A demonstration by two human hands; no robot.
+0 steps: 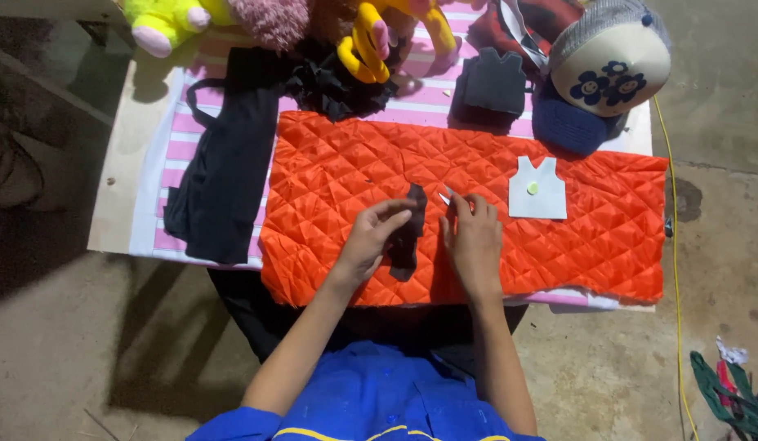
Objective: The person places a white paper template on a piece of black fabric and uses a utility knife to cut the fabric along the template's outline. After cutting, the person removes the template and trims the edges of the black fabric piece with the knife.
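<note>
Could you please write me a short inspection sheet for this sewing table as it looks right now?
Surface: small table, striped cloth and orange quilted fabric over it.
Job's things: black fabric strip in left hand; right hand holds a small tool, unclear.
Clutter: white vest pattern, black cloth, plush toys, round plush head.
Grippers: both hands closed on things.
Cables: yellow cord on floor.
Surroundings: concrete floor.

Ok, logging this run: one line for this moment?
left hand: holds black fabric strip | right hand: small tool at strip, unclear | under: orange quilted fabric
</note>
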